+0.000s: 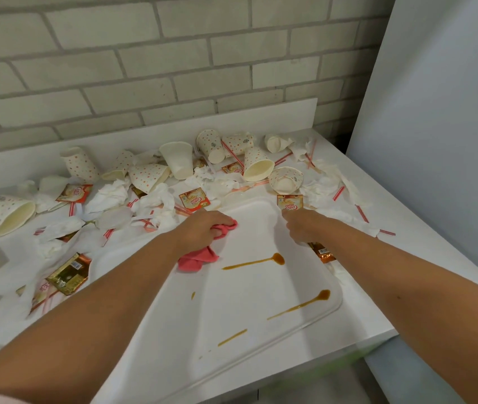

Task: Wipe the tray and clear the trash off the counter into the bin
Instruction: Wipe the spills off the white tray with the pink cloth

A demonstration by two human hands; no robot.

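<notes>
Head view looks down on a white tray (261, 304) lying at an angle on a white counter (392, 258), its near edge close to the counter's front edge. The left hand (202, 228) is clenched round a pink cloth (198, 259) at the tray's far left corner, and the loose end of the cloth trails on the tray floor. The right hand (305, 228) sits on the far right rim, well apart from the left; its fingertips are hidden, so a firm hold on the rim cannot be confirmed.

Brown sauce streaks (254, 261) cross the tray floor in front of the cloth, with more nearer the front.

Litter crowds the far and left sides. A creamer sachet (289, 202) lies just beyond the right hand, and a second sachet (194, 200) lies just beyond the left. Tipped paper cups (256, 167), crumpled tissues (106, 196) and red-striped straws (361, 213) spread back to the brick wall (144, 68). A gold sachet (68, 275) lies just off the tray's left edge, and an orange sachet (324, 252) lies under the right wrist against the rim.

A plain white panel (436, 141) closes the right side, leaving a narrow strip of bare counter between it and the tray.
</notes>
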